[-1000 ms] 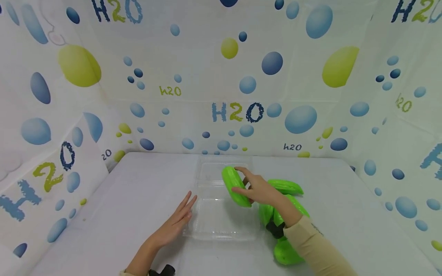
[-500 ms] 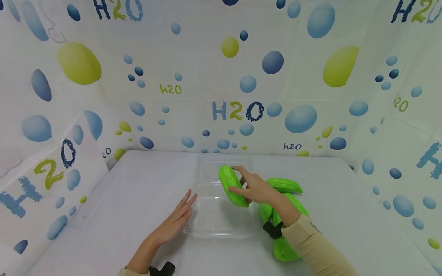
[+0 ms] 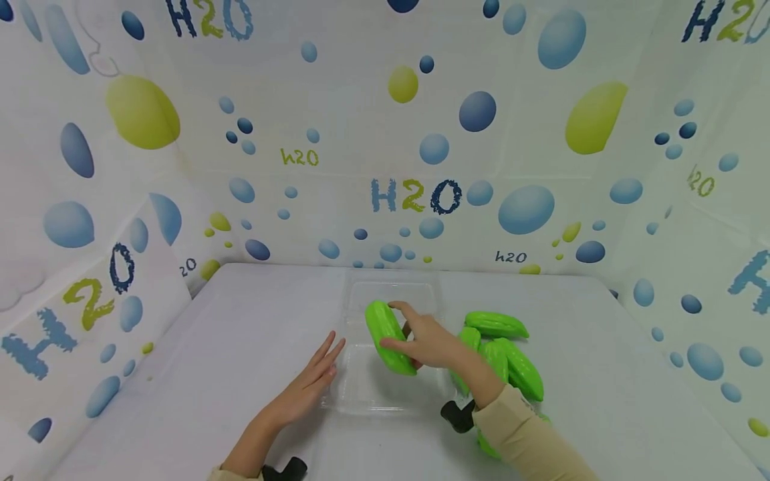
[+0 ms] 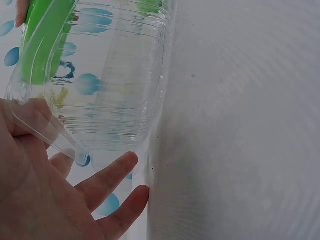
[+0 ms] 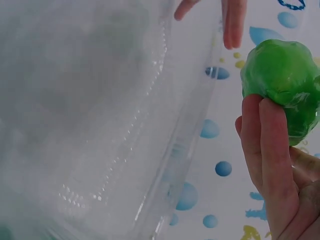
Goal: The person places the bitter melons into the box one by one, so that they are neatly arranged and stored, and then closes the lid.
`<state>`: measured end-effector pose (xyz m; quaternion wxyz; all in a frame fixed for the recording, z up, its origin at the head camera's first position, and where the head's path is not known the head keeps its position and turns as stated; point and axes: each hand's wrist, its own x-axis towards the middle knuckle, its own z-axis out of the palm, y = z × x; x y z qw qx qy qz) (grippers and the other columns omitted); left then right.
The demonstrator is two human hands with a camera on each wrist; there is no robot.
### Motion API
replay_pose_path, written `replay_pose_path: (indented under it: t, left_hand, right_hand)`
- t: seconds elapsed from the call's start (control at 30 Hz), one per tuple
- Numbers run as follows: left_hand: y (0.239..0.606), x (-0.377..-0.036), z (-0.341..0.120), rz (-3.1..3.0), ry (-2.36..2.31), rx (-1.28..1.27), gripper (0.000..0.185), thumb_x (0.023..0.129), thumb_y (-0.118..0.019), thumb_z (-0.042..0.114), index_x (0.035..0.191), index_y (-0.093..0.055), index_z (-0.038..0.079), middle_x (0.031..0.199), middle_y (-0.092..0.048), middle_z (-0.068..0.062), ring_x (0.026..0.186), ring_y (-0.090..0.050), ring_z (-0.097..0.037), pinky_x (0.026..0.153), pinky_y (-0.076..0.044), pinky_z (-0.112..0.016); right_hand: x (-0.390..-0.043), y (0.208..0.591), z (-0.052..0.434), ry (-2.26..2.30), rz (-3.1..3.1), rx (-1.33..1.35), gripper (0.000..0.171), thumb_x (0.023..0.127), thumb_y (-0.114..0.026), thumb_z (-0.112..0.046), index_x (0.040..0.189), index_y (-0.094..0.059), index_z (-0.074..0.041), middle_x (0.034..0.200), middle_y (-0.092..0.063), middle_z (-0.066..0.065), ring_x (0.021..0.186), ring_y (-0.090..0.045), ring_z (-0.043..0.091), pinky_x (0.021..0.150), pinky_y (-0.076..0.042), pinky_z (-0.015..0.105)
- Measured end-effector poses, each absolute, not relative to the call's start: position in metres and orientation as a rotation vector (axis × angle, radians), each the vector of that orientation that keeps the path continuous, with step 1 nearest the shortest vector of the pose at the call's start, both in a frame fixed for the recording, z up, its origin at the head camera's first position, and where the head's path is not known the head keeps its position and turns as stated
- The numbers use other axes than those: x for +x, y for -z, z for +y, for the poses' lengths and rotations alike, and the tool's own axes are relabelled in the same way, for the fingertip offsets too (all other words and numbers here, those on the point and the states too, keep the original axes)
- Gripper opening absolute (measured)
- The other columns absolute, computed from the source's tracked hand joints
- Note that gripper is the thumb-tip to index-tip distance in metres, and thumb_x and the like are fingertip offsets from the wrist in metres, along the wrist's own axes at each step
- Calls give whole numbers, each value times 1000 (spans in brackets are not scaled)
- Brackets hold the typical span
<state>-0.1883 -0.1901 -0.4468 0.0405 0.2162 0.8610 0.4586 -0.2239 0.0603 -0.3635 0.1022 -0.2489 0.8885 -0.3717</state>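
We grip a green gourd (image 3: 388, 338) in our right hand (image 3: 428, 343), over the clear tray (image 3: 361, 394); it's further left and lower than before. Left hand (image 3: 307, 387), fingers straight, flat against the tray's left rim. Bare table (image 3: 228, 347) left; gourd pile (image 3: 508, 357) right.

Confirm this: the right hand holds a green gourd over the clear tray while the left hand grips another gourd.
Not quite. In the head view the left hand holds no gourd; it rests flat against the clear tray. The right hand does hold a green gourd over it.
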Motion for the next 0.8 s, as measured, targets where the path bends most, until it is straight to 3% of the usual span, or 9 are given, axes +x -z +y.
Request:
replay_pose_path:
  t: [0.37, 0.6, 0.8]
  left_hand:
    - [447, -188, -190, 2636, -1415, 666, 47, 101, -33, 19, 146, -22, 12, 153, 0, -10, 137, 2, -34, 104, -8, -61]
    - [448, -189, -191, 2634, -1424, 682, 47, 101, -33, 19, 146, -23, 13, 153, 0, -10, 138, 2, -33, 104, -7, -61]
    - [450, -190, -191, 2660, -1395, 690, 47, 101, -32, 18, 146, -21, 11, 153, 0, -11, 137, 1, -34, 104, -7, -61]
  right_hand:
    - [-225, 384, 45, 1138, 2581, -686, 75, 85, -62, -41, 141, -25, -8, 84, -58, 10, 47, -57, 17, 45, -50, 28]
    - [-223, 390, 34, 1147, 2568, -637, 75, 85, -63, -41, 141, -25, -8, 72, -57, 6, 46, -57, 18, 47, -52, 34]
    - [-221, 397, 26, 1101, 2617, -569, 74, 85, -64, -39, 140, -27, -7, 82, -59, 12, 44, -56, 18, 46, -52, 36]
